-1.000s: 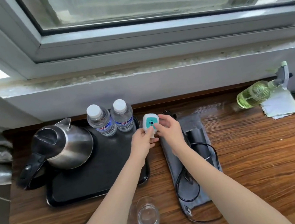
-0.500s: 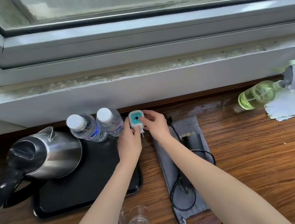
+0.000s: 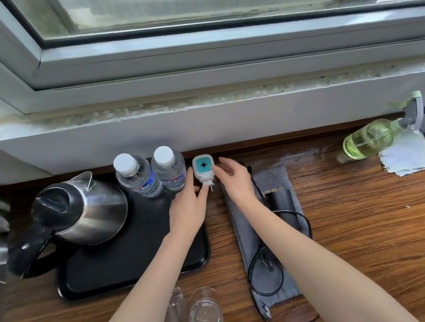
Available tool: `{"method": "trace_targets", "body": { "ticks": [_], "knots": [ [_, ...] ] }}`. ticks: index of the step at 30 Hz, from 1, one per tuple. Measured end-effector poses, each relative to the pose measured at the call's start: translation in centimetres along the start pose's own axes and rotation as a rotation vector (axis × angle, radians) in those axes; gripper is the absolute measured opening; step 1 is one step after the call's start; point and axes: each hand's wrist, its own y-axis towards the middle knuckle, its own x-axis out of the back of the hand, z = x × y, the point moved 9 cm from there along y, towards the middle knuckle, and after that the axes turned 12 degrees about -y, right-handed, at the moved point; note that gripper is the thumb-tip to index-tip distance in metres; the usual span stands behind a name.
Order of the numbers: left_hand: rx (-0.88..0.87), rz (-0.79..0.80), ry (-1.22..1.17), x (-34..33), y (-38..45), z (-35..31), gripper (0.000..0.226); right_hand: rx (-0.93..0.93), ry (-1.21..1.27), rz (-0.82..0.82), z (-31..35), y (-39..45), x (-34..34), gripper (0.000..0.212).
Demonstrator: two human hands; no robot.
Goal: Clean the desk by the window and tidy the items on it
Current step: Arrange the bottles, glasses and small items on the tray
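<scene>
From the head camera, a small white plug-in device (image 3: 203, 169) with a teal face and a dark square at its centre stands upright near the far edge of the wooden desk (image 3: 364, 221), just beside the right edge of the black tray (image 3: 138, 264). Both hands meet on it. The left hand (image 3: 189, 210) comes up from below, its fingertips touching the device's round white base, where a thin metal pin sticks out. The right hand (image 3: 233, 178) reaches in from the right side, its fingers lightly curved and touching the device's right edge (whether either hand truly pinches it or merely steadies it, I cannot tell).

The tray is matt black plastic with rounded corners, and sits at the desk's left end. On it stand a brushed-steel kettle (image 3: 84, 211) with a black handle and two clear ribbed water bottles (image 3: 150, 176) with white caps, side by side at the tray's far right corner, just left of the device.

Under the right forearm lies a long grey fabric pouch (image 3: 247, 240), with a black cord (image 3: 265, 276) looped over it. Two clear glasses (image 3: 203, 315) stand at the near edge. At the far right corner, a green-tinted spray bottle (image 3: 369, 138) lies on its side, touching a pale, crumpled cloth (image 3: 410, 157). The desk's wood grain is dark and streaky.
</scene>
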Motion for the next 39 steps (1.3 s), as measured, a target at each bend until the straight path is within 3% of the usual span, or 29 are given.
{"method": "trace_targets", "body": {
  "ticks": [8,12,14,16,21,28,35,39],
  "knots": [
    [-0.071,0.036,0.083,4.4,-7.9,4.2,0.049,0.084,-0.114,-0.109,-2.3,-8.6,2.4,0.032],
    [-0.148,0.097,0.259,5.6,-13.4,8.5,0.050,0.222,-0.227,0.083,-5.0,-15.0,-0.7,0.035],
    [-0.148,0.177,0.332,5.2,-16.0,10.2,0.053,0.292,-0.355,0.201,-6.1,-17.9,-2.7,0.049],
    [-0.131,0.260,0.386,4.4,-18.2,11.5,0.055,0.368,-0.530,0.326,-6.8,-20.3,-4.6,0.071],
    [0.016,0.261,0.437,3.3,-19.9,13.4,0.069,0.521,-0.885,0.471,-7.4,-23.7,-7.5,0.087],
    [0.325,0.253,0.309,1.6,-18.2,14.5,0.067,0.461,-0.937,0.400,-7.4,-24.5,-8.6,0.079],
    [0.346,0.289,0.178,1.2,-18.3,15.1,0.066,0.374,-0.787,0.308,-7.1,-24.1,-7.7,0.075],
    [0.264,0.215,0.021,3.2,-18.1,13.2,0.061,0.409,-0.774,0.268,-4.9,-23.0,-7.0,0.077]
  ]
}}
